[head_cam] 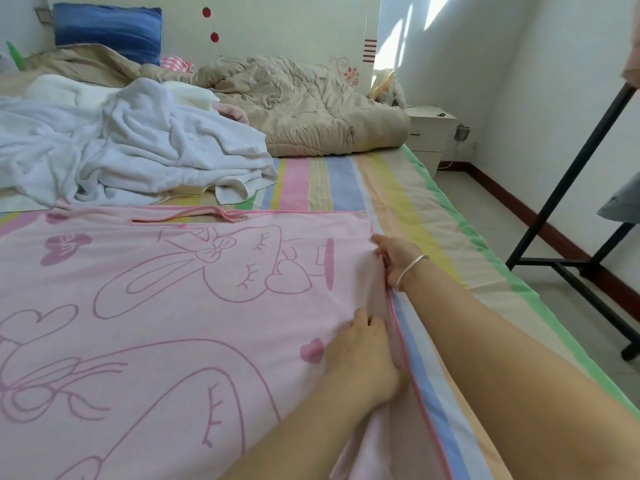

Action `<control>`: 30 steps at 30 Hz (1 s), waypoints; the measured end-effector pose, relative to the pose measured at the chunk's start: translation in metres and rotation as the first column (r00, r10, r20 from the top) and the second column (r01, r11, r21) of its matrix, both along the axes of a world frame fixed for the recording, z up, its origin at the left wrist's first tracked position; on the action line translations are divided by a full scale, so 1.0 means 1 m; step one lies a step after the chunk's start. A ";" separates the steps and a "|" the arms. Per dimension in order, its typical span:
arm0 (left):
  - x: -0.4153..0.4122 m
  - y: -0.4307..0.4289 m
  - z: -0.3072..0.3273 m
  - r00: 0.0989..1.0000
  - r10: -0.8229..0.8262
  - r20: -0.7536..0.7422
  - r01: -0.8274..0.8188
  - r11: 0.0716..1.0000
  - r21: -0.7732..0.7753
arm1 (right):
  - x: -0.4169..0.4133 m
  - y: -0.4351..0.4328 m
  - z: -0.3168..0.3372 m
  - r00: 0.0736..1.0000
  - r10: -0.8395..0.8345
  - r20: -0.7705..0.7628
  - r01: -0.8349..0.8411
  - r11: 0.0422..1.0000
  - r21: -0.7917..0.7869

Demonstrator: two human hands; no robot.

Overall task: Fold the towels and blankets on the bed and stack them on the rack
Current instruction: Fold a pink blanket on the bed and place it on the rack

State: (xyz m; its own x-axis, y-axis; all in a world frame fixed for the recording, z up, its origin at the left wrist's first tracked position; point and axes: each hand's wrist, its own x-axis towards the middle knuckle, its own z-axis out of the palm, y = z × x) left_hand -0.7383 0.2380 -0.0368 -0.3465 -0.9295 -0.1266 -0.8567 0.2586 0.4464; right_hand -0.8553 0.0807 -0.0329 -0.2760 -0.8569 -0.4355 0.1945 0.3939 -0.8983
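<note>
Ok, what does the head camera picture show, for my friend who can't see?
The left hand and right hand grip the right edge of a pink bunny towel spread on a striped bed. Crumpled white towels and a beige quilt lie beyond it; a black rack stands on the right.

A blue pillow (107,32) leans against the white headboard (277,26), with a white nightstand (429,133) by the wall.

The pale pink terry towel (173,306), near and left, carries darker pink outlines of rabbits, bows and hearts, plus solid pink hearts and a pink border. The striped cotton bed sheet (398,188) runs pink, blue, yellow, beige and green. Far left lies a crumpled white towel (121,150). Beyond it are a beige quilted comforter (294,109) and a blue pillow (107,29). The metal rack (568,176) on the right is black.
</note>
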 end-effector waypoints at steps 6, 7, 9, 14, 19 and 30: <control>-0.005 0.002 0.002 0.992 0.051 -0.115 -0.047 0.998 0.039 | -0.008 -0.007 -0.003 0.993 -0.051 -0.103 0.048 0.998 -0.034; -0.004 0.003 0.001 0.983 0.073 -0.170 -0.067 0.997 0.041 | -0.008 -0.010 -0.004 0.994 -0.034 -0.100 0.030 0.999 -0.043; 0.000 0.005 0.000 0.960 0.096 -0.262 -0.092 0.995 0.026 | -0.011 -0.014 -0.012 0.984 -0.057 -0.171 0.037 0.992 -0.118; 0.004 0.008 -0.004 0.933 0.106 -0.344 -0.111 0.994 0.005 | -0.001 -0.011 -0.018 0.760 0.092 -0.644 -0.240 0.960 -0.146; 0.005 0.010 -0.011 0.958 0.050 -0.283 -0.056 0.998 -0.012 | 0.001 -0.018 -0.013 0.078 0.309 -0.948 -0.435 0.866 0.247; 0.007 0.012 -0.020 0.950 0.053 -0.308 -0.038 0.998 0.053 | -0.016 -0.018 -0.027 0.151 0.362 -0.920 -0.286 0.907 0.310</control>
